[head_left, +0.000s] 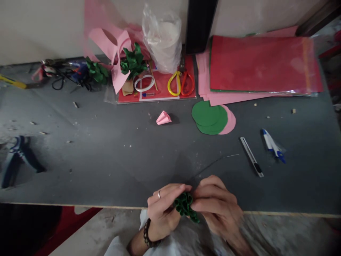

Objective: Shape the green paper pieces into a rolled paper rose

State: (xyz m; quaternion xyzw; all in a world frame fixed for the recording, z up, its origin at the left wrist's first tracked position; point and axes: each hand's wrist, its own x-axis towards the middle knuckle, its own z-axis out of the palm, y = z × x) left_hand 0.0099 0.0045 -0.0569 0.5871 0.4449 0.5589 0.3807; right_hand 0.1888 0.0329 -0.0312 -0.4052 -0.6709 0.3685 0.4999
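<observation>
At the near edge of the grey table [106,160], both my hands pinch a small green folded paper piece [184,205]. My left hand [162,211], with a ring and a bead bracelet, closes on its left side. My right hand [217,206] closes on its right side. Farther out on the table lie a small pink paper cone [163,118] and a few green and pink paper circles [211,118].
A box cutter [252,156] and a blue-white pen-like tool [273,145] lie to the right. At the back are stacked red and pink sheets [261,65], scissors [180,83], a plastic bag [163,41], green paper pieces [133,63], tape rings [144,83]. Blue pliers [16,160] lie far left.
</observation>
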